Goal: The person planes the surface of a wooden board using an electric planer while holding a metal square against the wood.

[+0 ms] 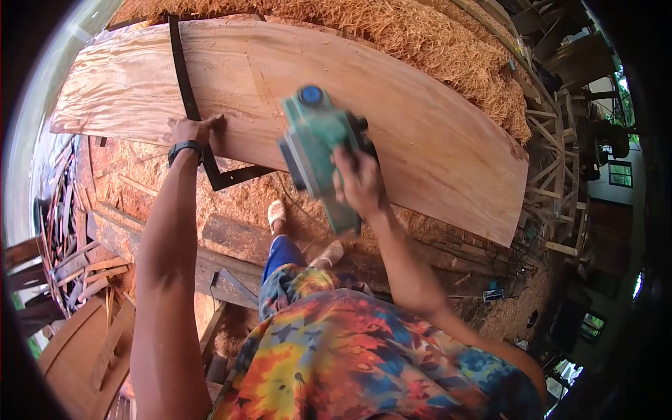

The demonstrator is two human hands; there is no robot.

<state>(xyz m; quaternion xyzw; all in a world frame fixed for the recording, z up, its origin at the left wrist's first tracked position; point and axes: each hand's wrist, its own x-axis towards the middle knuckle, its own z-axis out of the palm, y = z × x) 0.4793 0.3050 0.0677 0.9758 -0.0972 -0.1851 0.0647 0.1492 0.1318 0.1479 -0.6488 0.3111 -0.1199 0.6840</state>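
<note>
My right hand (358, 180) is wrapped round the handle of a green electric planer (318, 129) with a blue front knob. The planer overlaps the near edge of a long, wide wooden board (434, 133); motion blurs it, and I cannot tell whether it touches the wood. With a watch on its wrist, my left hand (192, 131) grips a dark L-shaped metal square (183, 73) at the board's near edge. One leg of the square crosses the board's face, and the other juts out beside the edge. Some left fingertips are hidden.
Curly wood shavings (420, 42) are heaped behind the board and scattered over the ground. Below lie thick planks (238, 238) beside my feet. Scrap wood (70, 259) is piled at the left, and a wooden rack (553, 161) stands at the right.
</note>
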